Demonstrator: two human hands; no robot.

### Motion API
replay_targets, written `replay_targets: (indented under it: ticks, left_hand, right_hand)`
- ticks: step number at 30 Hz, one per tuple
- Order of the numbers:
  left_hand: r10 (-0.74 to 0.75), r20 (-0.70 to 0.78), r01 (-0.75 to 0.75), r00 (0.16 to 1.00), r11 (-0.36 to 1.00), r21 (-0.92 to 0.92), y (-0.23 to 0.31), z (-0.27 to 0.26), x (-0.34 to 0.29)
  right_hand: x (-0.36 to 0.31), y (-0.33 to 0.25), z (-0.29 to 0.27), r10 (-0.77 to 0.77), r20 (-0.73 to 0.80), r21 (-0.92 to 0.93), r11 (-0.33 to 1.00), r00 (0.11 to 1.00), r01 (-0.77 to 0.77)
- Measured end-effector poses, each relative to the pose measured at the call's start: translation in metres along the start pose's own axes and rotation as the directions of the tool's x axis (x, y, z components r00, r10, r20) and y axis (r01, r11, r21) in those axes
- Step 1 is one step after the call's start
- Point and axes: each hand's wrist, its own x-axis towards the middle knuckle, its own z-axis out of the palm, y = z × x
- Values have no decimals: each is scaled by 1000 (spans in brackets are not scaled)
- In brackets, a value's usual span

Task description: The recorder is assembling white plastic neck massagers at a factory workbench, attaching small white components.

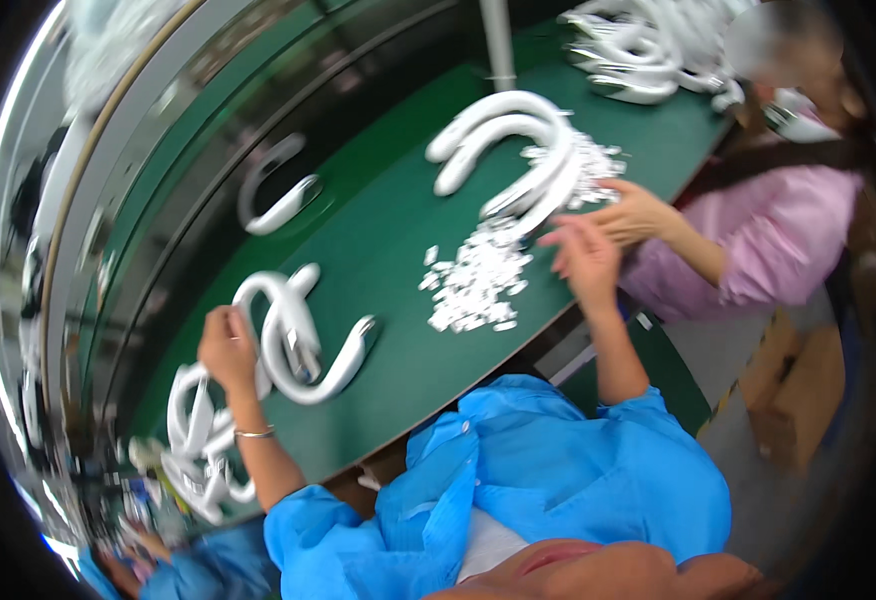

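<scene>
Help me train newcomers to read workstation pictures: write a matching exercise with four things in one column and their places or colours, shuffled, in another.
Things
1. Left hand
2. Right hand
3. Small white pieces
4. Co-worker's sleeve

Places or colours
A. Pink
B. Heaped loose on the green bench
C. Close to the co-worker's hand
D. Beside white curved tubes

Right pairs: 1-D, 2-C, 3-B, 4-A
</scene>
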Motion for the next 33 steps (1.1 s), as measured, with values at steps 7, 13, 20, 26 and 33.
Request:
replay_targets:
  ticks: [7,13,20,26,33]
  left_hand:
    - [153,337,-194,929,977,90,-23,142,150]
    - [166,750,-238,640,971,-12,-67,269,170]
    - [113,720,-213,685,976,49,-47,276,169]
    - [147,602,-83,785,988,-133,-22,244,166]
    - [204,336,-78,919,932,-354,55,134,138]
  right_hand:
    - [-24,25,11,-272,173,-129,947,946,296]
    - [-16,31,-2,-113,159,-83,988,981,127]
    - [-15,33,-10,-94,167,-24,995,981,100]
    - [-11,39,-8,-224,185,-74,968,957,241]
    - [-19,48,10,-440,503,-579,467,744,668]
